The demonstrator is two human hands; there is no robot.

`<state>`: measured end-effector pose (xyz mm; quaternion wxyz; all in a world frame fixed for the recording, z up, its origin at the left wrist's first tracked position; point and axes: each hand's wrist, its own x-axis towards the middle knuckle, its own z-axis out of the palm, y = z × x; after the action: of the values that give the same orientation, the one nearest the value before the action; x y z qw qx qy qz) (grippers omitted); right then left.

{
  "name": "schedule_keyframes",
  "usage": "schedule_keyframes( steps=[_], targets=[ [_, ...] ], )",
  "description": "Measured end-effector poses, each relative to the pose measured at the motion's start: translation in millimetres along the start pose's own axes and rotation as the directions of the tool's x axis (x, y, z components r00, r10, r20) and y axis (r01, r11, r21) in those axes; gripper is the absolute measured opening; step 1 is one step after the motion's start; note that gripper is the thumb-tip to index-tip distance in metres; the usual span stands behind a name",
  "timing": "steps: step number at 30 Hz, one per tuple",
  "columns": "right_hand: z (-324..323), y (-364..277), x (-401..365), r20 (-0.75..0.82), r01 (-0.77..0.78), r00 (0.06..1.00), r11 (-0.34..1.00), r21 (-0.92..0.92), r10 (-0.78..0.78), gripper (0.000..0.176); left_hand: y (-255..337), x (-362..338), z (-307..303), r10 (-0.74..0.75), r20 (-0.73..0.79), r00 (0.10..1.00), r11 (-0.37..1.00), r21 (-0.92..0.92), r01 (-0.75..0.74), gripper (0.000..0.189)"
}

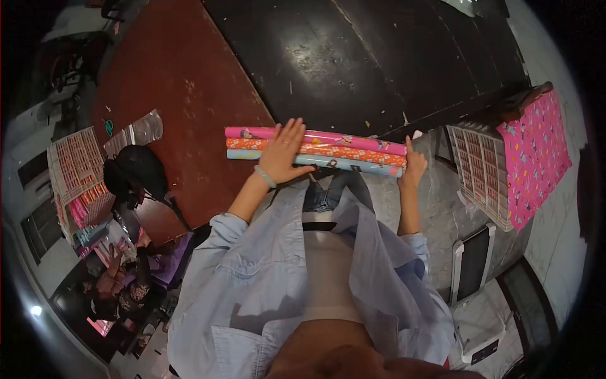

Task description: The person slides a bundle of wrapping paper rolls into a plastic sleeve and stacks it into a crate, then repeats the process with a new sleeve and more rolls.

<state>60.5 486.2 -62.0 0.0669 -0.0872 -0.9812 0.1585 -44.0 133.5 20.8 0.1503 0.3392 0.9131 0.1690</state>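
Observation:
Three rolls of patterned wrapping paper lie side by side along the table's near edge: a pink roll [328, 138], an orange roll [344, 152] and a light blue roll [379, 168]. My left hand [282, 155] rests flat across them, left of their middle, fingers stretched out and thumb apart. At the right ends of the rolls is my right hand [412, 165], its index finger extended up against the pink roll's end. Its other fingers look partly curled and are hard to make out. A small whitish piece [417, 134] shows by that fingertip.
The table joins a red-brown top [170, 82] and a black top [379, 63]. A black bag [136, 174] and green scissors [109, 128] lie left. A plastic crate [79, 155] stands beyond; another crate [476, 170] with pink paper stands right. Another person [126, 290] sits lower left.

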Motion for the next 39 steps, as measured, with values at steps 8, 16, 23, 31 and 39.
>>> schedule_keyframes(
  steps=[8,16,23,31,39],
  targets=[
    [3.7,-5.2,-3.6,0.033,-0.064,0.997,0.997,-0.046,0.065,0.054,-22.3,-9.2,14.8,0.086,-0.062,0.994,0.981,0.178,-0.074,0.096],
    [23.6,-24.5,-10.2,-0.112,-0.199,0.973,0.979,0.036,0.202,0.057,-21.6,-9.5,10.1,0.103,-0.055,0.993,0.979,0.180,-0.092,0.101],
    [70.3,-20.5,-20.7,-0.033,-0.279,0.903,0.642,0.714,0.429,0.055,-25.3,-10.3,11.5,0.112,-0.051,0.992,0.975,0.197,-0.100,0.101],
    [53.6,-62.2,-39.6,0.067,-0.010,0.794,-0.098,0.995,0.605,0.045,-21.1,-11.2,6.1,0.155,0.027,0.988,0.975,0.160,-0.157,0.093],
    [7.6,-39.5,-83.6,-0.025,0.047,0.722,-0.013,0.999,0.692,0.044,43.2,-8.8,10.4,0.252,-0.012,0.968,0.961,0.119,-0.249,0.086]
  ],
)
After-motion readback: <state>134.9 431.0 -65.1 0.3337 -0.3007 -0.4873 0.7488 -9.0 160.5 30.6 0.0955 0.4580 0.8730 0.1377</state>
